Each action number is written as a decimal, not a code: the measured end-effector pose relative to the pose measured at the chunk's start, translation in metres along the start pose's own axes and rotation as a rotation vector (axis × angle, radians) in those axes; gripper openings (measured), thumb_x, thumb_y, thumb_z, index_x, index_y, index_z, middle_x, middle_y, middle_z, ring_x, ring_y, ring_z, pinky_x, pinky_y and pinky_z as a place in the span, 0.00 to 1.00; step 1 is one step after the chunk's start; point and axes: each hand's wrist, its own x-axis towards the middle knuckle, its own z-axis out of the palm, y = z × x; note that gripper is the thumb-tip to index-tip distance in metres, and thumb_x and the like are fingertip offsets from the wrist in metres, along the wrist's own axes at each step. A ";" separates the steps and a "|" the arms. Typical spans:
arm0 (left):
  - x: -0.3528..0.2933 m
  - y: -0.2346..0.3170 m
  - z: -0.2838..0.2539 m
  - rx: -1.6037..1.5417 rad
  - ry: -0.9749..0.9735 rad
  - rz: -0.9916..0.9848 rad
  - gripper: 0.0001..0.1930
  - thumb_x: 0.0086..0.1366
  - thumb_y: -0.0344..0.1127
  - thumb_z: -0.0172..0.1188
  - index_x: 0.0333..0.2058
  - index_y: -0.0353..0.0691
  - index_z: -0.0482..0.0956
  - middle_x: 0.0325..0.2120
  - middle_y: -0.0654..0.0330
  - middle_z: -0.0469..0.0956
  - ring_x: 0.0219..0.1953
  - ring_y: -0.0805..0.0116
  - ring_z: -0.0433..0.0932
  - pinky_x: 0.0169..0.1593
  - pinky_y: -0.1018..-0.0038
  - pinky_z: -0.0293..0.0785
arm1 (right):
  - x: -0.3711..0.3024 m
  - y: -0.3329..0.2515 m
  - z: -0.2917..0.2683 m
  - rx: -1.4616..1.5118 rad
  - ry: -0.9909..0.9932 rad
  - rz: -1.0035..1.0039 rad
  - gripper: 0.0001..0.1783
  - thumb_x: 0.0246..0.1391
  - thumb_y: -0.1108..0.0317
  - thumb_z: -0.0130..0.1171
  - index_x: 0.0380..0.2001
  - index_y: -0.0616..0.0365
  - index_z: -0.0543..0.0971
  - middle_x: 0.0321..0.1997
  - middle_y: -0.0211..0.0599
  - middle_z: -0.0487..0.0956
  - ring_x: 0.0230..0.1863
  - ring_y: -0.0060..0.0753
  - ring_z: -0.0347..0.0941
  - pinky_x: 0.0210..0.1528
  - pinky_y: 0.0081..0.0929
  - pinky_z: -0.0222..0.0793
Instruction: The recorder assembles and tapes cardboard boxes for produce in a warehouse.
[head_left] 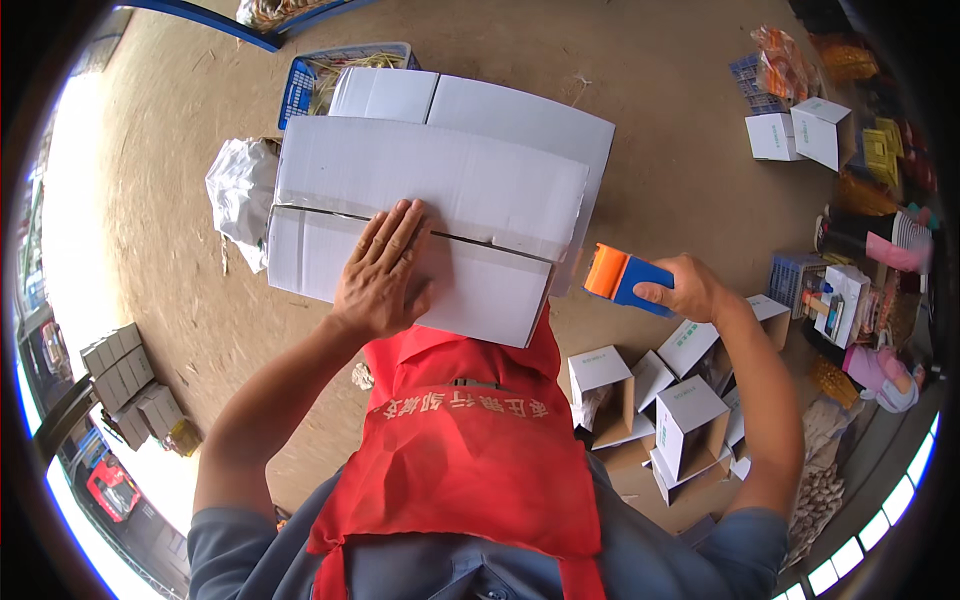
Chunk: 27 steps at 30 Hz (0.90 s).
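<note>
A large white cardboard box [440,170] rests bottom-up against my red apron. Its two flaps meet at a seam covered by clear tape. My left hand [385,270] lies flat on the seam, fingers spread, pressing the flaps down. My right hand [690,290] grips the blue handle of a tape dispenser [625,278] with an orange roll guard, held just off the box's right edge, where the tape strip runs to the corner.
Several small white cartons [680,410] lie open on the ground at the lower right. A blue plastic crate [305,85] and a white plastic bag [240,195] sit behind the box. More small boxes [805,130] and packaged goods stand at the far right. Grey cartons [125,385] are stacked at the left.
</note>
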 end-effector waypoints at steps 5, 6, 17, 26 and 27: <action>-0.001 -0.001 0.005 -0.023 0.067 0.031 0.45 0.61 0.41 0.66 0.75 0.30 0.63 0.79 0.43 0.57 0.82 0.47 0.55 0.83 0.51 0.49 | 0.020 0.035 0.020 0.019 0.053 -0.024 0.46 0.56 0.21 0.63 0.39 0.62 0.88 0.25 0.42 0.84 0.29 0.36 0.83 0.40 0.36 0.79; -0.001 -0.001 0.006 -0.014 0.069 0.031 0.45 0.61 0.41 0.66 0.75 0.30 0.63 0.79 0.43 0.57 0.82 0.46 0.55 0.83 0.51 0.49 | 0.027 0.037 0.029 0.031 0.070 -0.027 0.46 0.56 0.20 0.63 0.38 0.61 0.88 0.25 0.42 0.84 0.28 0.36 0.82 0.39 0.36 0.79; 0.000 -0.001 0.006 0.020 0.072 0.051 0.46 0.59 0.40 0.65 0.75 0.30 0.62 0.79 0.41 0.57 0.82 0.45 0.54 0.83 0.50 0.47 | 0.052 -0.061 0.034 -0.134 0.089 0.255 0.37 0.65 0.31 0.63 0.30 0.62 0.87 0.20 0.42 0.83 0.30 0.41 0.86 0.40 0.43 0.81; -0.001 -0.001 0.007 -0.054 0.138 0.125 0.41 0.65 0.41 0.62 0.75 0.31 0.64 0.78 0.41 0.58 0.81 0.44 0.55 0.83 0.50 0.48 | 0.101 -0.060 0.137 -0.696 0.429 0.320 0.18 0.67 0.52 0.60 0.35 0.53 0.91 0.44 0.45 0.91 0.45 0.49 0.90 0.40 0.52 0.82; -0.002 0.002 0.005 -0.058 0.137 0.143 0.40 0.66 0.40 0.62 0.74 0.31 0.64 0.78 0.41 0.59 0.81 0.44 0.55 0.83 0.50 0.48 | 0.123 -0.051 0.155 -0.744 0.235 0.292 0.15 0.66 0.55 0.60 0.40 0.51 0.90 0.45 0.43 0.91 0.46 0.48 0.90 0.41 0.52 0.82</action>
